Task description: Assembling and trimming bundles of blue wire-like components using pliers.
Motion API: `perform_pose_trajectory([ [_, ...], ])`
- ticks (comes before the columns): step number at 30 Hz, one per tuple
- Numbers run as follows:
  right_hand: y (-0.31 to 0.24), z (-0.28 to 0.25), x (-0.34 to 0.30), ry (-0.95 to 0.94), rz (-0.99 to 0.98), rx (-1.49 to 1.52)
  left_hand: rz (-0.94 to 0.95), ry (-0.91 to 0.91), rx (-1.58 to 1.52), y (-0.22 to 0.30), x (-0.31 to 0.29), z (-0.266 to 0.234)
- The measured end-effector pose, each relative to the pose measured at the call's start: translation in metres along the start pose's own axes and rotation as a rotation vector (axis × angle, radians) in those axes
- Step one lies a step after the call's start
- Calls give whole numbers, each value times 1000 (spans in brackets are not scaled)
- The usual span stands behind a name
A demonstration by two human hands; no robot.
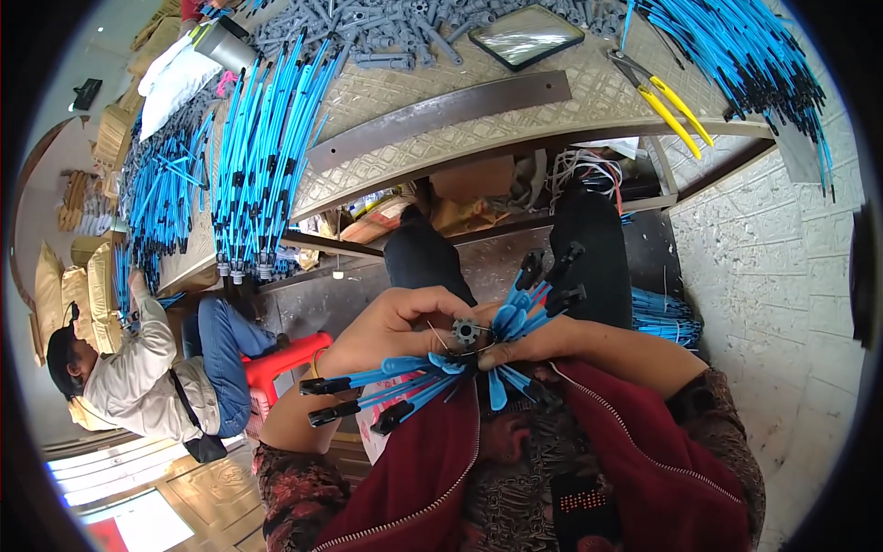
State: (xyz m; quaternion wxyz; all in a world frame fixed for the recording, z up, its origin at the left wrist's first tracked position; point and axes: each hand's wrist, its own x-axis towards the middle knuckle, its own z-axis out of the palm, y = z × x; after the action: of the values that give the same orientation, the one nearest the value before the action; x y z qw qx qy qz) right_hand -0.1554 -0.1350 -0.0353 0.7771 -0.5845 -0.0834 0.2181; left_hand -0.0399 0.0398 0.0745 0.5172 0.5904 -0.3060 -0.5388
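Observation:
Before my lap, a small grey notched hub [466,331] sits between my hands with blue plastic rods [395,370] fanning out around it. Black clips [326,416] tip the rods. My left hand [395,317] is closed around the hub's left side, its thumb and fingers against it. My right hand [538,342] pinches the blue rods close beside the hub with thumb and fingers. A thin wire [437,337] loops by the hub; its far end is hidden by the fingers and rods.
On the table ahead lie a metal bar [441,118], grey plastic tubes [386,37], yellow-handled pliers [667,106], a dark-framed glossy panel [526,39] and bundles of blue rods [271,156]. More rods [662,317] rest at floor level. Another person [138,368] sits at left near a red stool [285,361].

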Motion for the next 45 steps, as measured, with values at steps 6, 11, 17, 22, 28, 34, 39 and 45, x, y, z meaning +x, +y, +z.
perform_pose_trajectory([
  [6, 4, -2, 0, 14, -35, 33, -100, -20, -85, 2, 4, -2],
  [11, 2, -1, -2, 15, -60, 40, 0, -87, -7, -3, 10, -8],
  [17, 3, 0, -2, 23, -44, 75, -46, -157, 64, -1, 10, -14],
  [22, 10, -1, -2, 12, 2, 64, -9, -168, 68, 3, 11, -12],
  [28, 3, -1, -4, 19, 91, 78, 98, -193, 212, 4, 10, -15],
  [34, -3, 1, -5, 94, -27, 142, -46, -100, 2, 7, -2, -6],
  [39, 1, 0, -7, 72, -25, 117, 66, -78, 150, 9, -6, 1],
  [45, -3, -2, -7, -21, 69, 82, 376, 105, 775, 4, -1, 17],
])
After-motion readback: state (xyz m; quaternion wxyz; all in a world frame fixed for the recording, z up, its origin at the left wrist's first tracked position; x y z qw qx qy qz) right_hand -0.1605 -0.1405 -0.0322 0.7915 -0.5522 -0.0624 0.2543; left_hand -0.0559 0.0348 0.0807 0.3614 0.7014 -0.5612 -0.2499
